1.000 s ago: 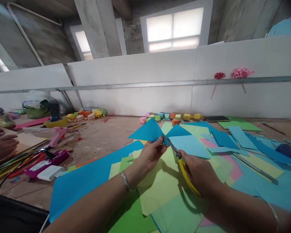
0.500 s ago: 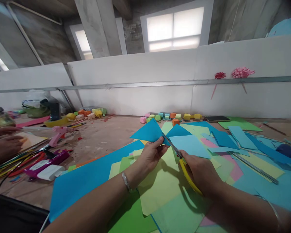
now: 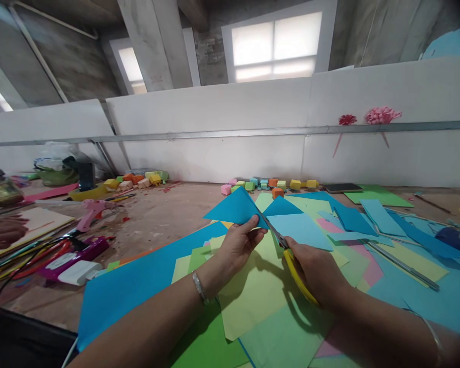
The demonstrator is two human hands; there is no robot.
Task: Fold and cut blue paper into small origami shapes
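My left hand (image 3: pixel 237 246) pinches the lower edge of a folded blue paper triangle (image 3: pixel 235 208) and holds it up above the table. My right hand (image 3: pixel 317 272) is wrapped round the yellow handles of a pair of scissors (image 3: pixel 287 258). The metal blades point up and left and bite into the blue paper just right of my left thumb. A second blue flap (image 3: pixel 281 207) of the paper shows on the right of the blades. Both wrists wear thin bracelets.
Sheets of blue, green, yellow and pink paper (image 3: pixel 260 291) cover the table under my arms. A metal ruler (image 3: pixel 404 266) lies at right. Small coloured paper cubes (image 3: pixel 270 185) line the white wall. A pink glue gun (image 3: pixel 90 212) and another person's hand (image 3: pixel 0 232) are at left.
My hands, paper and scissors have barely shifted. The other person's hand at the left edge has drawn back toward the frame edge.
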